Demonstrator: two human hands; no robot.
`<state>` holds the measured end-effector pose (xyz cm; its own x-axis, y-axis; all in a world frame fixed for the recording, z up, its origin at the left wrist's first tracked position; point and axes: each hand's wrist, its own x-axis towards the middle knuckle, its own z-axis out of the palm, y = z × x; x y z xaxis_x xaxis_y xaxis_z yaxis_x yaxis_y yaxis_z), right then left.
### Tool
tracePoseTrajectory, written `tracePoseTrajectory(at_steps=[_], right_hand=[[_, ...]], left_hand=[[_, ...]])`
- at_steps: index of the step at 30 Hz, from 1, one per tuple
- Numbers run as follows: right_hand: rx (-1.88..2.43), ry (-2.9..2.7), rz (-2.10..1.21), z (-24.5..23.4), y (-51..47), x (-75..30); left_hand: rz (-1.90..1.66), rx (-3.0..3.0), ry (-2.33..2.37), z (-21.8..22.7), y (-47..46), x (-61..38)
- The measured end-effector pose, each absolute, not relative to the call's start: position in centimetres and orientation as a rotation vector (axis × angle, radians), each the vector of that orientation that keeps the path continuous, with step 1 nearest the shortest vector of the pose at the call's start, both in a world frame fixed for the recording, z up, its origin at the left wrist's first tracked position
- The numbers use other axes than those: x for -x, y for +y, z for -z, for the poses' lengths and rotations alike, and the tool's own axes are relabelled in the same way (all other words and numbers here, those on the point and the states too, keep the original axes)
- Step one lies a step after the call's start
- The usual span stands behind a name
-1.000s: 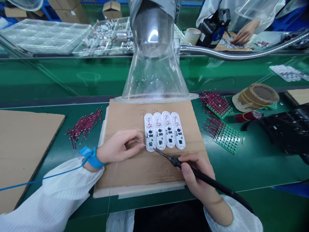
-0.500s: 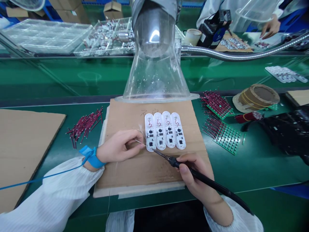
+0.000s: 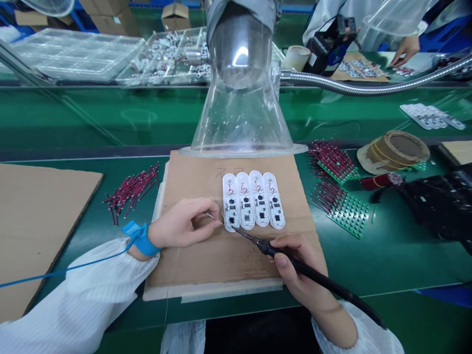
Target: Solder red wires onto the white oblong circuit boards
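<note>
My right hand [image 3: 300,265] grips a black soldering iron [image 3: 267,247], its tip meeting the lower end of the leftmost white circuit board [image 3: 231,204]. Pinched in my left hand [image 3: 190,221] is a thin solder wire [image 3: 212,216], whose end reaches that same spot on the board. Several of these long, rounded boards stand side by side, with red wires at their upper ends and black chips lower down. They lie on a cardboard sheet [image 3: 206,265]. Round my left wrist is a blue strap [image 3: 140,237] with a blue cord.
A clear fume hood [image 3: 239,123] hangs over the cardboard's far edge. Dark red wires [image 3: 132,191] lie in a pile at left. Green boards [image 3: 350,211], a tape roll [image 3: 394,150] and a wire bundle [image 3: 381,180] sit at right. Across the bench is a co-worker's hand [image 3: 405,50].
The whole view has shifted slightly. My hands, the soldering iron and the solder wire stay nearly in place at the leftmost board. The co-worker's hand has moved lower and to the left.
</note>
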<state>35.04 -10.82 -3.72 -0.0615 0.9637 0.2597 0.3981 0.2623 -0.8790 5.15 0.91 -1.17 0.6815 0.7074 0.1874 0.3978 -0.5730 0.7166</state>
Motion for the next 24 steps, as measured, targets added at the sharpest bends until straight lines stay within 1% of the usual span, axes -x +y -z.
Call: tracePoseTrajectory(at_steps=[10, 16, 19, 23, 24], right_hand=[[1.296, -1.693, -0.848, 3.2, -10.7, -34.9], [1.239, -1.52, -0.846, 5.0, -11.5, -35.7], [1.235, -1.474, -0.826, 5.6, -11.4, -35.9], [1.232, -1.5, -0.747, 5.0, -11.1, -35.7], [1.239, -1.505, -0.728, 4.9, -11.0, -35.7]], left_hand=[[-0.616, -2.229, 0.834, 1.3, 1.0, -5.0], [-0.707, -2.209, 0.87, 1.4, 1.1, -4.9], [-0.789, -2.123, 1.219, 1.2, 0.5, -2.6], [-1.152, -1.792, 2.11, 0.1, 0.2, 7.0], [-1.065, -1.734, 2.294, -0.5, 0.1, 10.3]])
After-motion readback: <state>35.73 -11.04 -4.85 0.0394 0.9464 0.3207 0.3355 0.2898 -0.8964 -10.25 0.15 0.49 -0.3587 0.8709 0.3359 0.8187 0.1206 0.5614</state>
